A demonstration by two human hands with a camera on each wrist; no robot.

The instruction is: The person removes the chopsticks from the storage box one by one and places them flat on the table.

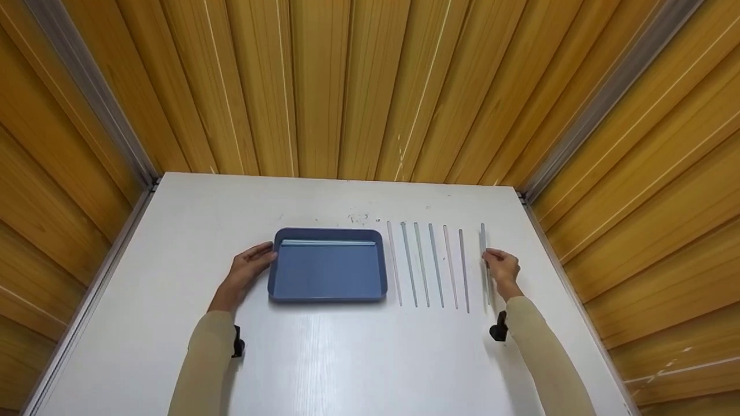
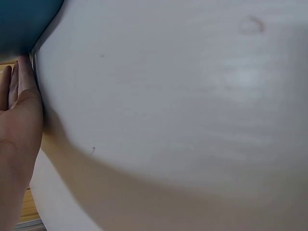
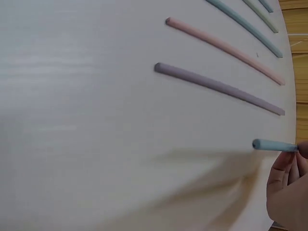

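My right hand (image 1: 502,270) pinches a slim light-blue stick (image 1: 483,236) between thumb and fingertips at the right end of the row. In the right wrist view this light-blue stick (image 3: 273,145) is held above the white table, casting a shadow, and its rounded end points away from the hand (image 3: 288,185). My left hand (image 1: 250,268) touches the left side of a blue rectangular tray (image 1: 328,298) with its fingers fairly straight. The left wrist view shows that hand (image 2: 21,118) against the tray's corner (image 2: 26,24). Inside the tray, pale-blue stick material (image 1: 328,243) lies along the back wall; its count cannot be told.
Several pastel sticks lie roughly parallel between the tray and my right hand, among them a purple stick (image 1: 464,271) and a pink stick (image 1: 450,267). Wood-patterned walls (image 1: 347,86) stand behind and beside the white table (image 1: 347,358). Small dark marks spot its surface behind the tray.
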